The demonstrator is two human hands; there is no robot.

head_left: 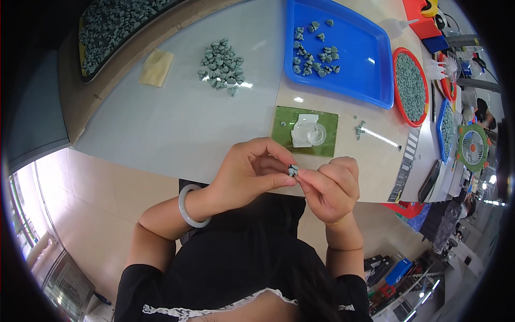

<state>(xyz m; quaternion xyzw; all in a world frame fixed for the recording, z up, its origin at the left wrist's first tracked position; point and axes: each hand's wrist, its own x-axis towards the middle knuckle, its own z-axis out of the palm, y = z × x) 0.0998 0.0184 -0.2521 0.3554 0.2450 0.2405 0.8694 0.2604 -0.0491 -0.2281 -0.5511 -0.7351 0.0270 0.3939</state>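
Past the table's [161,123] left edge, I see a black tray [147,26] full of green-grey bits. A yellow cloth [156,68] lies on the table near that edge. Right of it is a loose pile [221,63], well back from the near edge.

The left hand [241,169] is up by the near edge, with a pale bangle [184,206] on its wrist. Its thumb and finger pinch a small green and black bit [293,170]. Just behind that is a green mat [284,138], holding white paper [307,117] and a clear jar [316,134]. The right hand [333,185] is nearly closed, and its fingertips pinch the right side of the same bit.

Farther back sits a blue tray [359,75], with bits mostly in its left half. Just right of it is a red bowl [416,124] of smaller bits, then a round fan [473,146].
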